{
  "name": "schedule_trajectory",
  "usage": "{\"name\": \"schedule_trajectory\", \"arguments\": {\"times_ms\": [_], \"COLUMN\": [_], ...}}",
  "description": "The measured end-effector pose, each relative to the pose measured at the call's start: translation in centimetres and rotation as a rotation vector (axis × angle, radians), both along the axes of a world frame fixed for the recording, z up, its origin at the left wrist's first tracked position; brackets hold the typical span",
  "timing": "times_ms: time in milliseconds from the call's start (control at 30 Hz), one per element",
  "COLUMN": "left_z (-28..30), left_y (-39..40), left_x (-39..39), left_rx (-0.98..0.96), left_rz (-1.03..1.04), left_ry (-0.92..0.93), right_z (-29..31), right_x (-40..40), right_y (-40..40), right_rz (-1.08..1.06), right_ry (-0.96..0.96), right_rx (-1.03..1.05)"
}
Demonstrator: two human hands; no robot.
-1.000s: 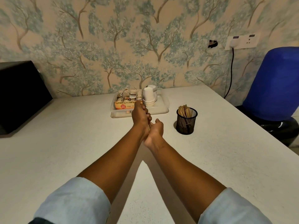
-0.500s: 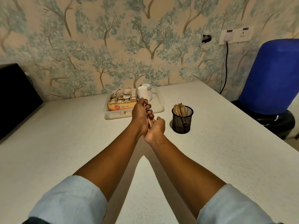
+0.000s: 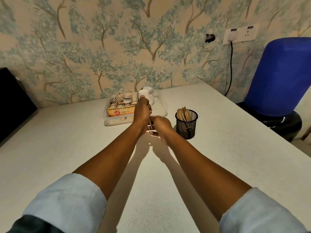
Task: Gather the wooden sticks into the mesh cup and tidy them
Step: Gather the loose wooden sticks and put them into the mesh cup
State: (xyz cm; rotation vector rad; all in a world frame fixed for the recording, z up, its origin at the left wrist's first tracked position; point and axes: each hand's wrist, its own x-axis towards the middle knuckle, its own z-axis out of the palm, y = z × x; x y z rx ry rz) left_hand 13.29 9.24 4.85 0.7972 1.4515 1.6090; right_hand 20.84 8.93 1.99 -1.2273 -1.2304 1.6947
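Both forearms reach out over the white table (image 3: 70, 148), sleeves rolled to the elbow, and the hands meet near the centre of the view. The left hand (image 3: 142, 113) is curled into a loose fist, knuckles up, around a thin bundle of sticks (image 3: 150, 124); only a short sliver of wood shows below it, in the gap between the two hands. The right hand (image 3: 161, 125) sits just beside it at 4 o'clock, fingers bent inward toward that bundle. Whether it actually grips the sticks I cannot tell, since its fingertips are turned away from the camera.

The cup (image 3: 186, 123), black mesh, stands upright on the table at 3 o'clock from the hands, near the right wrist but not touching it. More sticks stand in it, leaning together toward its left side, their tops above the rim.

At 12 o'clock from the hands lies a clear tray (image 3: 164, 109) with a tea box (image 3: 121, 112), sachets and stacked white paper cups (image 3: 145, 95). A blue jug (image 3: 279, 76) stands off the table's edge at 2 o'clock.
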Motion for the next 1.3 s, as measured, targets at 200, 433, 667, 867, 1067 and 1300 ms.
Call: {"name": "schedule_trajectory", "arguments": {"times_ms": [200,433,667,867,1067,1300], "left_z": [-0.1,0.9,1.3,1.6,1.0,-0.6], "left_y": [0.9,1.9,3.5,4.5,4.9,5.1], "left_x": [0.6,2.9,3.9,5.0,6.1,6.7], "left_rx": [0.006,0.062,0.212,0.276,0.229,0.026], "left_rz": [-0.025,-0.200,-0.101,-0.087,-0.121,-0.170], "left_ry": [0.129,0.143,0.389,0.577,0.641,0.697], "right_z": [0.7,1.1,2.2,2.2,1.5,1.1], "right_x": [2.4,5.3,8.5,10.7,12.0,12.8], "right_y": [1.1,3.4,5.7,6.7,7.5,7.7], "right_rz": [0.126,0.005,-0.048,-0.110,-0.058,-0.076], "right_ry": [-0.266,-0.342,-0.467,-0.486,-0.583,-0.575], "right_rx": [0.359,0.524,0.602,0.602,0.579,0.593]}}
